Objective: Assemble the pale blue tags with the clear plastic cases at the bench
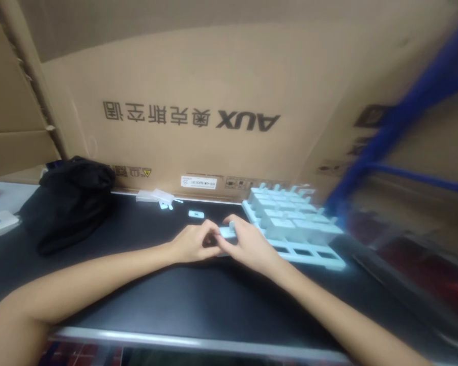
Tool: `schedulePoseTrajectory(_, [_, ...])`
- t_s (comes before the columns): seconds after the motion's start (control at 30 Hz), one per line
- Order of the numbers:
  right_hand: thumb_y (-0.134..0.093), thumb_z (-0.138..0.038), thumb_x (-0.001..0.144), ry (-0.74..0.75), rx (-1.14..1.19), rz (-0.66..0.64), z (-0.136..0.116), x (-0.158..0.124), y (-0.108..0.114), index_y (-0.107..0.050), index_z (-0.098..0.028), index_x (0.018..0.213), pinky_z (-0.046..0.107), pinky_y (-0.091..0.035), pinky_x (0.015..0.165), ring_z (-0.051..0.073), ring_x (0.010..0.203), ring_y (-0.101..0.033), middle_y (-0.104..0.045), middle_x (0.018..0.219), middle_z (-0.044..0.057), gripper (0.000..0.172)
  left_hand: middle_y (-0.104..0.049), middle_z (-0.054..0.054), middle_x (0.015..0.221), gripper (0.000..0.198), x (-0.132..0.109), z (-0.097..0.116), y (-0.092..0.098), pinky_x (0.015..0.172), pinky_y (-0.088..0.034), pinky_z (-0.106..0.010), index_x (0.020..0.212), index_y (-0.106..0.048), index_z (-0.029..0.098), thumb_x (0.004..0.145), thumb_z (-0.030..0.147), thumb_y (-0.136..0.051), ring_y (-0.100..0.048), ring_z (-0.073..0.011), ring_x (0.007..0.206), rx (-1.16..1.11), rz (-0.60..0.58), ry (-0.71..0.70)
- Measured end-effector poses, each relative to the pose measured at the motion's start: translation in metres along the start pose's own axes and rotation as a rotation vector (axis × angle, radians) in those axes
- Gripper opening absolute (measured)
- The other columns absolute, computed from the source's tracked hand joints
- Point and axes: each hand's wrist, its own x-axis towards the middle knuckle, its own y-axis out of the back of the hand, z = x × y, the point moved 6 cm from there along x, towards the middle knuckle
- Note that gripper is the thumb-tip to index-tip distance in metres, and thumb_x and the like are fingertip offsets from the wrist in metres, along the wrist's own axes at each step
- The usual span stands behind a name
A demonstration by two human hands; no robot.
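Head view, left hand: the left hand [194, 241] is over the middle of the desk [168, 300], its fingers bent and grasping the near-left end of a small light-blue piece [226, 232].
Head view, right hand: the right hand [250, 246] comes in from the other side, thumb and fingers closed around the same piece; the 2 hands' fingertips meet there.
Light-blue piece: held between the 2 hands, just left of the tray, with 1 short tab sticking up; its lower part is hidden by the fingers.
Tray: a light-blue tray [334, 264] on the right of the desk, carrying rows of blocks [282, 223] with upright sticks; openings show along its near edge.
Loose plate: 1 flat light-blue plate [196, 214] lies beyond the left hand.
White pieces: pale pieces [154, 195] lie against the box.
Black cloth: a crumpled heap [74, 198] on the left.
Box: a big cardboard box [175, 71] behind, "AUX" upside down.
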Motion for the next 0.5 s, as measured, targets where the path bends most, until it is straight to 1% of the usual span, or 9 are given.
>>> schedulePoseTrajectory(0.07, [-0.057,-0.047,0.093,0.018,-0.018,0.053,0.011,-0.003,0.015,-0.060,-0.022,0.106,0.040,-0.057,0.083,0.027,0.094,-0.073,-0.074,0.105,0.010,0.029,-0.076,-0.008,0.121,0.044,0.002,0.001,0.006,0.085,-0.063,-0.036,0.130,-0.056,0.024,0.097,0.049,-0.067,-0.077,-0.0223,0.099,0.154,-0.037,-0.013])
schedulePoseTrajectory(0.1, [-0.057,-0.048,0.092,0.020,-0.042,0.102,0.020,-0.008,0.026,-0.061,-0.022,0.108,0.040,-0.057,0.084,0.027,0.094,-0.073,-0.075,0.107,0.011,0.031,-0.074,-0.009,0.127,0.042,0.004,-0.003,0.011,0.091,-0.062,-0.039,0.134,-0.055,0.024,0.100,0.047,-0.062,-0.075,-0.0241,0.108,0.237,-0.049,-0.022])
schedulePoseTrajectory(0.17, [-0.058,-0.054,0.090,-0.020,-0.124,0.223,0.045,-0.024,0.056,-0.062,-0.021,0.113,0.040,-0.056,0.081,0.028,0.090,-0.073,-0.074,0.106,0.013,0.040,-0.072,-0.012,0.132,0.034,0.008,-0.017,0.023,0.102,-0.059,-0.044,0.132,-0.057,0.021,0.104,0.039,-0.054,-0.069,-0.0276,0.123,0.413,-0.060,-0.028])
schedulePoseTrajectory(0.2, [-0.058,-0.058,0.088,-0.072,-0.180,0.281,0.061,-0.035,0.072,-0.062,-0.021,0.115,0.041,-0.056,0.077,0.028,0.084,-0.072,-0.074,0.103,0.013,0.046,-0.071,-0.013,0.132,0.031,0.010,-0.028,0.030,0.105,-0.057,-0.046,0.129,-0.060,0.018,0.103,0.035,-0.053,-0.067,-0.0294,0.126,0.491,-0.053,-0.017])
schedulePoseTrajectory(0.27, [-0.058,-0.068,0.084,-0.248,-0.282,0.380,0.097,-0.061,0.104,-0.062,-0.022,0.117,0.042,-0.053,0.068,0.028,0.068,-0.066,-0.072,0.090,0.011,0.057,-0.072,-0.014,0.128,0.027,0.012,-0.055,0.046,0.108,-0.055,-0.049,0.123,-0.063,0.017,0.103,0.030,-0.051,-0.065,-0.0310,0.124,0.599,-0.035,0.066])
schedulePoseTrajectory(0.3, [-0.055,-0.072,0.082,-0.334,-0.318,0.434,0.114,-0.075,0.119,-0.062,-0.023,0.114,0.044,-0.052,0.068,0.030,0.067,-0.065,-0.071,0.085,0.010,0.059,-0.072,-0.013,0.125,0.026,0.012,-0.068,0.052,0.107,-0.054,-0.049,0.121,-0.064,0.017,0.102,0.029,-0.051,-0.065,-0.0306,0.122,0.618,-0.036,0.108])
schedulePoseTrajectory(0.33, [-0.053,-0.076,0.081,-0.400,-0.340,0.480,0.128,-0.087,0.130,-0.062,-0.024,0.110,0.047,-0.052,0.070,0.033,0.071,-0.066,-0.070,0.085,0.012,0.060,-0.073,-0.012,0.124,0.026,0.011,-0.078,0.057,0.107,-0.055,-0.048,0.121,-0.065,0.017,0.102,0.028,-0.051,-0.065,-0.0299,0.121,0.626,-0.040,0.142])
schedulePoseTrajectory(0.4, [-0.051,-0.079,0.080,-0.495,-0.339,0.515,0.152,-0.106,0.141,-0.060,-0.027,0.103,0.051,-0.052,0.074,0.039,0.077,-0.068,-0.068,0.082,0.013,0.058,-0.073,-0.010,0.123,0.026,0.010,-0.091,0.063,0.107,-0.054,-0.047,0.121,-0.067,0.019,0.103,0.029,-0.050,-0.065,-0.0287,0.120,0.626,-0.060,0.158])
schedulePoseTrajectory(0.5, [-0.052,-0.081,0.077,-0.558,-0.281,0.480,0.176,-0.116,0.135,-0.057,-0.029,0.093,0.056,-0.052,0.076,0.044,0.080,-0.068,-0.066,0.076,0.013,0.054,-0.073,-0.009,0.127,0.029,0.009,-0.093,0.063,0.111,-0.050,-0.048,0.120,-0.070,0.020,0.105,0.030,-0.047,-0.064,-0.0278,0.122,0.618,-0.095,0.114])
